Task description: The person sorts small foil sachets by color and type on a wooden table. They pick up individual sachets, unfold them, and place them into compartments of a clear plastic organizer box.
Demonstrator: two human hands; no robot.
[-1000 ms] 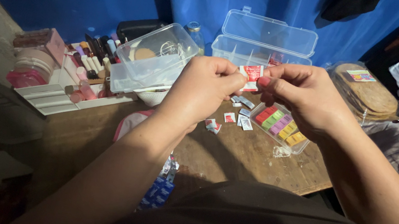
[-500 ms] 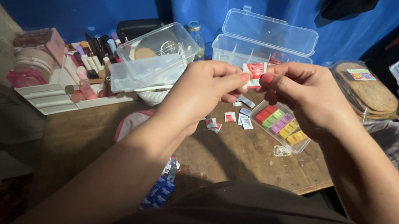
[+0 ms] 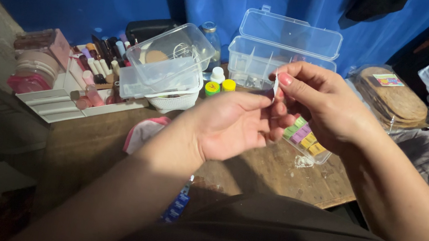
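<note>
My right hand (image 3: 335, 107) pinches a small thin white piece (image 3: 276, 85) between thumb and forefinger, seen edge-on above the table. Just left of it and slightly lower, my left hand (image 3: 228, 125) is turned palm up, its fingers loosely apart and their tips close to the piece; nothing shows in the palm. Under both hands a strip of small coloured blocks (image 3: 305, 138) lies on the wooden table (image 3: 274, 175). Behind the hands stands a clear plastic compartment box (image 3: 284, 54) with its lid up.
A clear lidded tub (image 3: 169, 65) sits in a white basket at centre left. A white organiser (image 3: 73, 99) with cosmetics stands far left. Small bottles with green (image 3: 212, 88) and yellow (image 3: 228, 85) caps, a bag of flat rounds (image 3: 393, 99) and a pink cloth (image 3: 140, 133) are nearby.
The small packet that both hands pinched is now held by my right hand alone. My left hand has let go, dropped slightly and turned palm up.
</note>
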